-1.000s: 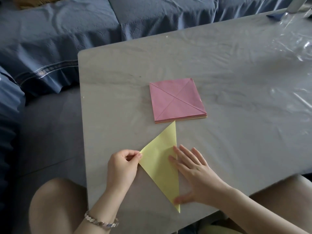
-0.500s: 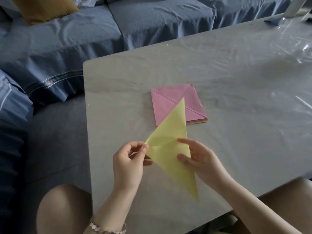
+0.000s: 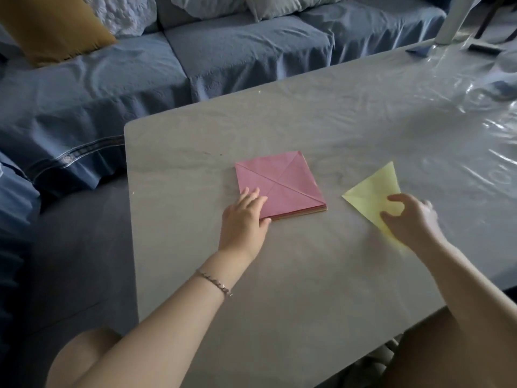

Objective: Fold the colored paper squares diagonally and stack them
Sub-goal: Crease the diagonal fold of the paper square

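A stack of colored paper squares [image 3: 285, 183], with a creased pink sheet on top, lies in the middle of the grey table [image 3: 279, 275]. My left hand [image 3: 244, 219] rests on the stack's near left corner, fingers spread on the pink sheet and thumb at the near edge. To the right of the stack is a yellow sheet folded into a triangle [image 3: 372, 191], low over the table. My right hand [image 3: 411, 219] covers its near part, thumb and curled fingers pinching it. The hand is blurred and hides the triangle's near tip.
A blue-covered sofa [image 3: 223, 60] with a mustard cushion [image 3: 50, 26] runs behind and left of the table. Wrinkled clear plastic film [image 3: 481, 102] covers the table's right side. A white post [image 3: 453, 21] stands at the far right corner. My knees are at the table's near edge.
My right hand has carried the yellow triangle from in front of me to the right of the stack. My left hand let go of it and moved onto the pink stack's corner.
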Demonstrator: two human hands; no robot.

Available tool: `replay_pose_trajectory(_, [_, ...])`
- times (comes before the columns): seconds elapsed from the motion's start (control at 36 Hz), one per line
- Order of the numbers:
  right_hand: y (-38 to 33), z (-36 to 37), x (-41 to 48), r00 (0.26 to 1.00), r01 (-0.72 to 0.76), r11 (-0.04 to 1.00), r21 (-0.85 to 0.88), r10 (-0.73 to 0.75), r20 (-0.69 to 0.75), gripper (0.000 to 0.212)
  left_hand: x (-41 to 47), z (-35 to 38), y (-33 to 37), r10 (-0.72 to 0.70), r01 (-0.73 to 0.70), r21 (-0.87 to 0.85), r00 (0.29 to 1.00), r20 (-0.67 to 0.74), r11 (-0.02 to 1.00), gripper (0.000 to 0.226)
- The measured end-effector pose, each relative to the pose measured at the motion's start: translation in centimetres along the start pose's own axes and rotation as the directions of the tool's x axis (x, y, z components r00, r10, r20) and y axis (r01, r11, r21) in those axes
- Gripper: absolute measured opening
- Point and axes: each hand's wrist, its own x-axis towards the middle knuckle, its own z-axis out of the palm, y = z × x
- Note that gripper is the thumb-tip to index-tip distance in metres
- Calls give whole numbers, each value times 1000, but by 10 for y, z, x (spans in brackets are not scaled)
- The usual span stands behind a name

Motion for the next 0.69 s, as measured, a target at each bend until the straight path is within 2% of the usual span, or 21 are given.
replay_pose_trajectory(0.08, [-5,4,-14,998,55,993,-102,-55,4,41,19,5,-4,-21,1,148,990,137,989,51])
replay_pose_trajectory(0.19, [-13,15,-30,969,242,967,-83,-236,79,32,28,10,-14,-72,34,183,976,207,982,45])
replay_pose_trajectory(0.31, [-23,24,-46,906,379,922,-74,-353,234,25,27,6,-21,-48,24,152,987,155,988,35])
replay_pose_trajectory(0.44, [-31,29,-56,807,533,844,-59,-486,336,26,27,0,-25,-53,42,75,989,140,996,26])
replay_pose_trajectory(0.53, [-34,30,-60,786,565,825,-33,-525,327,24,25,-5,-26,-40,32,81,994,100,996,25])
replay_pose_trajectory(0.69, [-37,29,-62,774,612,791,10,-602,196,18,13,-12,-31,142,-131,155,988,-60,979,11])
